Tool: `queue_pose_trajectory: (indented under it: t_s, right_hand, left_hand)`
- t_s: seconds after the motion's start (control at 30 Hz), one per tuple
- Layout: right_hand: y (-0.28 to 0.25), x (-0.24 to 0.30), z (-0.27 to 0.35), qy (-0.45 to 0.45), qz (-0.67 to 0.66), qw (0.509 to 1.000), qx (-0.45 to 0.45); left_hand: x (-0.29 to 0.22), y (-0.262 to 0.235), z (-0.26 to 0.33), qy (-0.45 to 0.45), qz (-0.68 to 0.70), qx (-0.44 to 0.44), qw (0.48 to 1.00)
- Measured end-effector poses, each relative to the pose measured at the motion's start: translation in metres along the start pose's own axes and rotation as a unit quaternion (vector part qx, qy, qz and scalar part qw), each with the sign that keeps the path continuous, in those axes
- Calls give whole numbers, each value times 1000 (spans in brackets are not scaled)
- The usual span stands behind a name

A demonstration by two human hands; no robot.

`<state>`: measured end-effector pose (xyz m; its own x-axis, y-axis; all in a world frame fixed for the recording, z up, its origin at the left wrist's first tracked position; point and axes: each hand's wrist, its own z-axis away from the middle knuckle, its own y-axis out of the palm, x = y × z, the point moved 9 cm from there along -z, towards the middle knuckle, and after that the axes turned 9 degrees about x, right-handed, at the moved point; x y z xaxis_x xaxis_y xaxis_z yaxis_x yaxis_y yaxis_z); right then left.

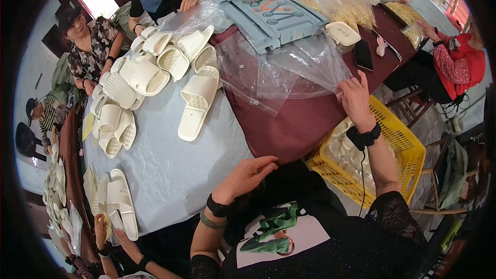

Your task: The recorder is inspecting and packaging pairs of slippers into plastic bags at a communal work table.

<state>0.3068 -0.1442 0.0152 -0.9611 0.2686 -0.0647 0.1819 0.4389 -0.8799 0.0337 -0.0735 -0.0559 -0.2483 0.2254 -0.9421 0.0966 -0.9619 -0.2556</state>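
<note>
My left hand (247,178) hovers at the near edge of the table, its fingers stretched forward and holding nothing. Farther right, my right hand (356,102) reaches over the table's edge with the index finger raised and apart from the others. Its other fingertips are at the right corner of a clear plastic bag (315,75), one of several lying flat and overlapping on the dark red cloth (274,129). Whether they touch the bag, I cannot tell. A cream slipper (199,104) lies sole down on the pale sheet to the left, beside a heap of similar slippers (147,75).
A yellow crate (398,132) with clear-wrapped items stands below my right arm. A grey-blue folding stool (279,15), a lidded tub (343,34) and a black phone (363,55) are on the table. Co-workers sit around it; another's hands (126,243) are near slippers at lower left.
</note>
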Motion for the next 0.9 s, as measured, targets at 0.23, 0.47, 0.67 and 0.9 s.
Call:
queue_pose_trajectory:
  t_s: [0.23,0.47,0.67,0.9]
  right_hand:
    - [-63,95,38,-116,-135,984,-14]
    - [-43,201,76,-282,-164,943,62]
    - [-7,207,55,-147,-190,947,211]
    - [21,255,34,-225,-178,929,234]
  left_hand:
    - [4,-2,-12,-38,86,-39,995]
    - [15,-17,-24,-15,313,-71,947]
    - [-27,-58,65,141,123,-307,933]
    - [6,-74,199,168,159,-544,806]
